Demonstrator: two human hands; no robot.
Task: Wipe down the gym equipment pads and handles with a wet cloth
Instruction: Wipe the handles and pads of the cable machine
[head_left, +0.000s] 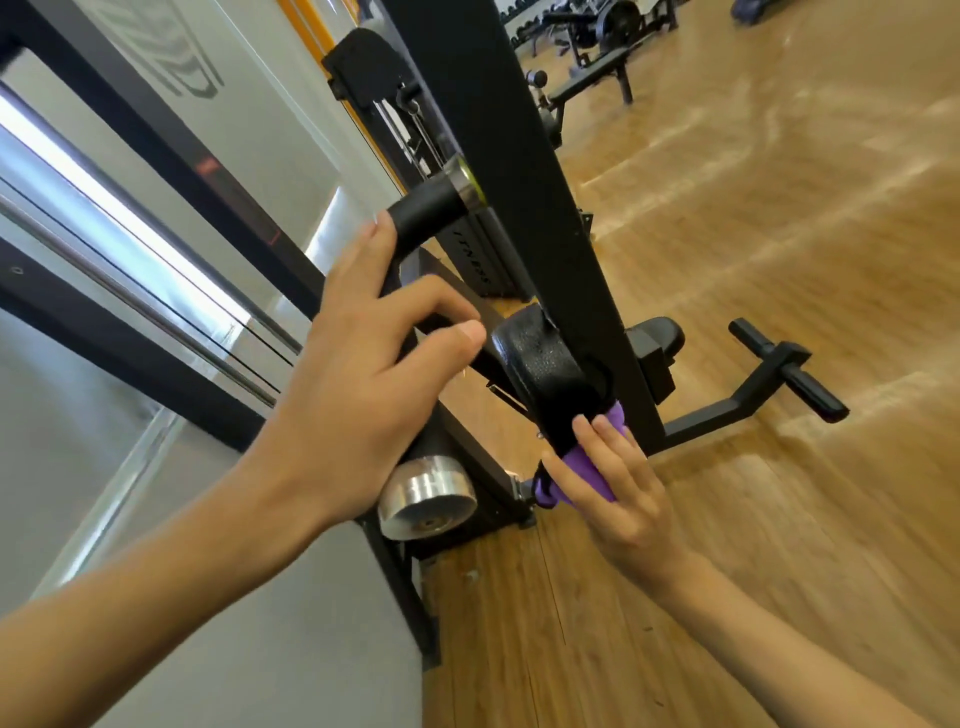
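Note:
A black gym machine stands by the wall, with a thick upright post (519, 171). My left hand (363, 364) grips a black foam roller handle (426, 208) that has chrome end caps. Lower down, a black padded roller (535, 358) sits against the post. My right hand (618, 478) holds a purple cloth (587, 467) pressed against the lower end of that pad, fingers wrapped over the cloth.
A grey wall and mirror with steel bars (130, 260) fill the left. A black foot bar (789, 374) sticks out over the wooden floor (779, 234) on the right. A bench (592, 78) and weight machines stand at the far back.

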